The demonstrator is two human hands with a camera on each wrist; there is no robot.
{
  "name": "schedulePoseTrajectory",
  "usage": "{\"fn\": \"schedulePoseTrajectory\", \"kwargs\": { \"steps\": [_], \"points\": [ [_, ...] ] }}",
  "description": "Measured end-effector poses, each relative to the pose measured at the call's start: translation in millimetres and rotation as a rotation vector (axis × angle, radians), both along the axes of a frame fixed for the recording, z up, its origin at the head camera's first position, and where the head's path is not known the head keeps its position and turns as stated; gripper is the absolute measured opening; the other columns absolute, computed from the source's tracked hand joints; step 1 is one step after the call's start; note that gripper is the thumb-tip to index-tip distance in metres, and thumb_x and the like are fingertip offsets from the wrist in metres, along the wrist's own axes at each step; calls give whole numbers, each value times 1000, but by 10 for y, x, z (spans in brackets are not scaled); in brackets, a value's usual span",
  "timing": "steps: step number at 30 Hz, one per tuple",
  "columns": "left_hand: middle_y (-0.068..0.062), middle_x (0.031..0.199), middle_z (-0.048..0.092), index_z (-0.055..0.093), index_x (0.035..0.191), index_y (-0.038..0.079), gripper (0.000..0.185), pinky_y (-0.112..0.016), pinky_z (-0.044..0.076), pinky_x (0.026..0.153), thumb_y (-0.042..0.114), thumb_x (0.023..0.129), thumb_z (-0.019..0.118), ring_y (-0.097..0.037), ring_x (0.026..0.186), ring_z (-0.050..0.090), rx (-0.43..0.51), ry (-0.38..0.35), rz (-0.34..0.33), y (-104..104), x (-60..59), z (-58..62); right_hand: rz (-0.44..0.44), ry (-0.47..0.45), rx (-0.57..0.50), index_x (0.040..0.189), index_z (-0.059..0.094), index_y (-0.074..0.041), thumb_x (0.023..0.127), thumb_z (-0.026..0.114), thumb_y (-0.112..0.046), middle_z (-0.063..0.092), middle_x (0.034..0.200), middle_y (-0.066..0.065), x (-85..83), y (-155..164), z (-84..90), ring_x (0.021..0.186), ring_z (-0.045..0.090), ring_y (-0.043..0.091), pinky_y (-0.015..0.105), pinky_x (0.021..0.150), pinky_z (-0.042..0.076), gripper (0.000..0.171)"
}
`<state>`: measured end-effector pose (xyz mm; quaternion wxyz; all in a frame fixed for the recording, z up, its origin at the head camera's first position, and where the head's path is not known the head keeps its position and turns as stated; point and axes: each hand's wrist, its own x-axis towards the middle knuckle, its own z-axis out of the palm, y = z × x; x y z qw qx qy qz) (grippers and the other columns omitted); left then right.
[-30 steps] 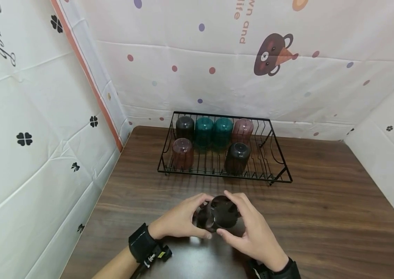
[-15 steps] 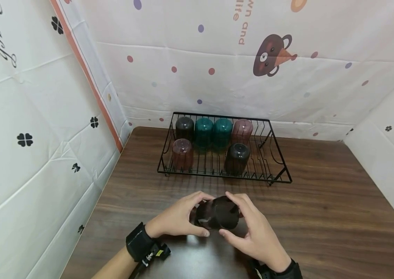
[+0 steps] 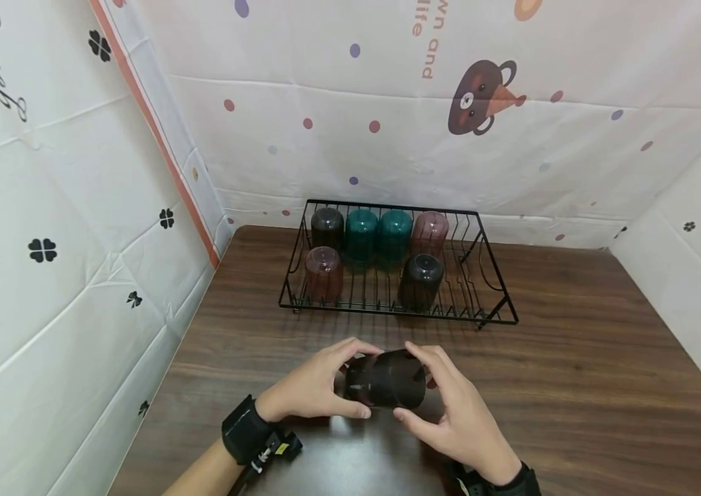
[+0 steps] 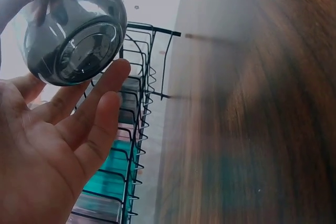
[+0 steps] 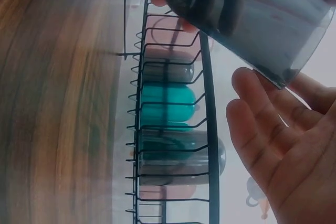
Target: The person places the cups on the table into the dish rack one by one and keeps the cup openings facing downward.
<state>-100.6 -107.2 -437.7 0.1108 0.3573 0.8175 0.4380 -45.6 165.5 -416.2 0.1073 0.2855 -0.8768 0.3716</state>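
Observation:
Between my two hands a smoky dark glass tumbler [image 3: 385, 379] is held on its side, above the table in front of the rack. My left hand [image 3: 316, 386] grips its base end with thumb and fingers; the thick rounded base [image 4: 89, 51] faces the left wrist camera. At the rim end, my right hand [image 3: 458, 413] holds the glass between thumb and fingertips, and the straight clear rim [image 5: 310, 59] shows in the right wrist view. Behind the hands stands a black wire rack [image 3: 375, 312] with upside-down tumblers on it.
The rack's back row has a dark tumbler [image 3: 327, 227], two teal tumblers [image 3: 361, 231] and a pink tumbler [image 3: 430, 231]. In front stand another pink tumbler [image 3: 323, 275] and a dark tumbler [image 3: 421, 279]. Patterned white cloth [image 3: 338, 151] hangs behind the wooden table [image 3: 573, 372].
The tumbler has turned from its end facing up toward the head camera to lying sideways across, its side now showing. My left hand has shifted slightly left; the rack's tumblers stay put.

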Motion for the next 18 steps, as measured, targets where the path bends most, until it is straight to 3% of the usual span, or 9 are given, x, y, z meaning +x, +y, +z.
{"fn": "schedulePoseTrajectory", "kwargs": {
  "steps": [5,12,18],
  "points": [
    [17,140,53,45,149,33,80,-37,51,97,35,81,87,-11,121,56,45,-8,1,-5,-5,-7,-9,-16,-1,158,35,-21,83,86,-27,54,138,-2,7,33,-34,102,57,7,30,79,56,91],
    [19,140,53,45,144,44,79,-39,50,100,35,79,89,-10,123,56,79,10,28,-6,-21,11,-19,-40,2,158,33,-23,85,85,-28,54,136,-3,-2,74,-76,100,56,5,31,79,55,90],
    [17,141,53,47,143,43,76,-40,50,103,37,80,88,-10,123,58,125,1,27,-15,-14,39,-41,-43,-4,157,34,-25,83,86,-29,56,133,-5,-2,93,-123,96,59,9,31,77,55,90]
  ]
}}
